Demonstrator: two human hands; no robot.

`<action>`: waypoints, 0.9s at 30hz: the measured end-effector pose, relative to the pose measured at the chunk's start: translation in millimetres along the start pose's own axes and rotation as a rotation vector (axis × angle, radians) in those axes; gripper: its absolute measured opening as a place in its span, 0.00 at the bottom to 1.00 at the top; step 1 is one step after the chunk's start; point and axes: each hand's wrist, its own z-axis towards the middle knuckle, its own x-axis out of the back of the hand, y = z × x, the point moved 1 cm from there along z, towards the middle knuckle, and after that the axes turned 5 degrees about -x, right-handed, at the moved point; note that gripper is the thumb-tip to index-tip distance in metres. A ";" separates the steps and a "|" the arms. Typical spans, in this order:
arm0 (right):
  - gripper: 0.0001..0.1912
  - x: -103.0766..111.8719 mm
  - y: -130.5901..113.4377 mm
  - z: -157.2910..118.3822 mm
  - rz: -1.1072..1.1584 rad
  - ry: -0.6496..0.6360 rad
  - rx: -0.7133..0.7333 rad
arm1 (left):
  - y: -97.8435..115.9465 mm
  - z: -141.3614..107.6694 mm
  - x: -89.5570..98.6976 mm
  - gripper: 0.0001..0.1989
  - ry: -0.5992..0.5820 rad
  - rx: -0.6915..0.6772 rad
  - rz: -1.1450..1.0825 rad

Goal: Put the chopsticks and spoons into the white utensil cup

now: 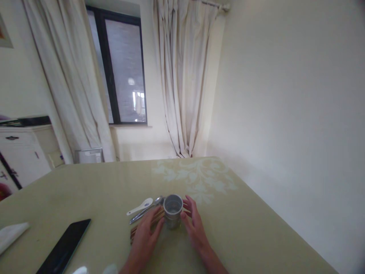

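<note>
A grey metal cup (173, 219) stands upright on the table between my two hands, its open mouth facing up. My left hand (146, 233) is to its left, fingers apart, lying over a bundle of wooden chopsticks (134, 233) and partly hiding them. Its thumb comes close to the cup's side. On the other side, my right hand (195, 227) curves loosely around the cup with fingers spread; whether the fingertips touch it I cannot tell. A white spoon (142, 206) and a metal spoon (142, 214) lie just beyond my left hand.
The pale green table (102, 198) has a white floral pattern at its far right. A black tablet or phone (65, 247) and a white object (13, 234) lie at the left. A white cabinet (24, 152) stands beyond the left edge; a wall (291, 114) runs along the right.
</note>
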 end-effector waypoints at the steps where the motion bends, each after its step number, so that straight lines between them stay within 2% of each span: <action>1: 0.41 -0.7 0.0 0.0 0.019 -0.005 -0.019 | 3.4 -1.2 -3.3 0.22 -0.010 -0.001 -0.033; 6: 0.41 -3.8 -5.5 -1.9 0.019 -0.073 -0.042 | 10.0 -6.2 -13.0 0.27 -0.044 0.019 -0.141; 10: 0.42 -3.3 -15.6 -4.0 -0.037 -0.087 -0.006 | 11.5 -5.6 -9.8 0.28 -0.071 0.045 -0.201; 15: 0.40 2.4 -29.1 -4.1 -0.054 -0.119 0.052 | 13.1 -2.1 0.5 0.29 -0.208 0.028 -0.235; 19: 0.45 8.0 -31.0 -3.6 -0.070 -0.145 -0.021 | 13.4 -4.2 5.1 0.31 -0.347 0.022 -0.214; 22: 0.49 9.1 -27.6 -3.1 -0.039 -0.143 -0.072 | 11.3 -5.6 7.6 0.32 -0.443 -0.040 -0.186; 24: 0.48 8.7 -24.3 -2.7 -0.052 -0.131 -0.090 | 6.3 -4.4 10.2 0.31 -0.436 -0.068 -0.120; 27: 0.47 8.0 -19.6 -2.3 -0.098 -0.122 -0.101 | -5.4 -0.7 15.7 0.18 -0.328 -0.064 0.079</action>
